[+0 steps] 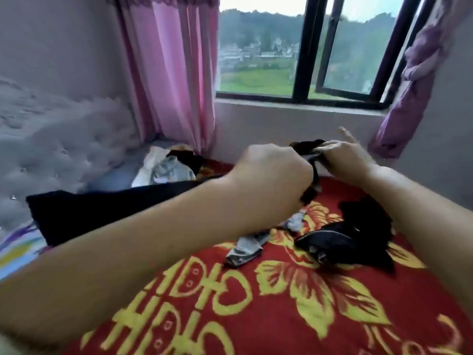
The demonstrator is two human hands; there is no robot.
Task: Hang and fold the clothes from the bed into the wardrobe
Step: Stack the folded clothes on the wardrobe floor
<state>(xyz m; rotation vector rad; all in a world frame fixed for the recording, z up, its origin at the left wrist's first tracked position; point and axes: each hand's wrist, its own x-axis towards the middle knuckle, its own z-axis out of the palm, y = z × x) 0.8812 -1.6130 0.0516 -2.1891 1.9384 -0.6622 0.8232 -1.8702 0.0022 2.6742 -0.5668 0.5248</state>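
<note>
Head view: left hand (275,172) and right hand (344,160) both pinch small black-and-white soft cloth garment (311,163) at 12 o'clock over red floral bed (281,316); limp, light, grip edges.

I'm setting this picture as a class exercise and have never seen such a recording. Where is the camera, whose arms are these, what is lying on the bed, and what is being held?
There is no machine here. One wide-angle camera sits on a person's head and looks forward and down, so the two bare arms reaching in are that person's own. The left hand and the right hand are raised above the bed, and the fingers of both grip a small dark garment with a pale part between them. Below lies a red bedcover with yellow flowers. On it are a crumpled grey item, a black piece of clothing to the right, a long dark garment to the left, and a mixed heap of clothes near the pink curtain. No wardrobe is in view.
</note>
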